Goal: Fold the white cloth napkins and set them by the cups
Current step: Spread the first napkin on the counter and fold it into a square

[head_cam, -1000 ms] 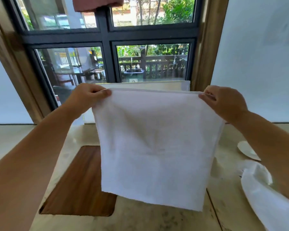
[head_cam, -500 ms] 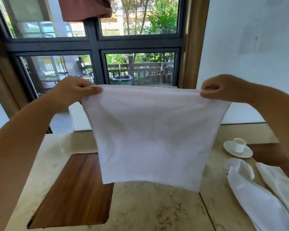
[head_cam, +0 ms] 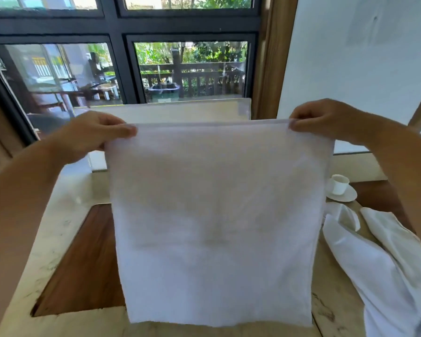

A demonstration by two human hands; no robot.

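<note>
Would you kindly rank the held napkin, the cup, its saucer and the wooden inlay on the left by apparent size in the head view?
1. Held napkin, nearest the camera.
2. Wooden inlay, partly hidden by the napkin.
3. Saucer.
4. Cup.

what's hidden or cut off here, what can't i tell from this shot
Head view only:
- Table middle: hidden behind the napkin that the left hand and right hand pinch by its top corners.
- Loose napkins: cut off by the right and bottom edges; their count is unclear.
- Cup: its contents are not visible.
</note>
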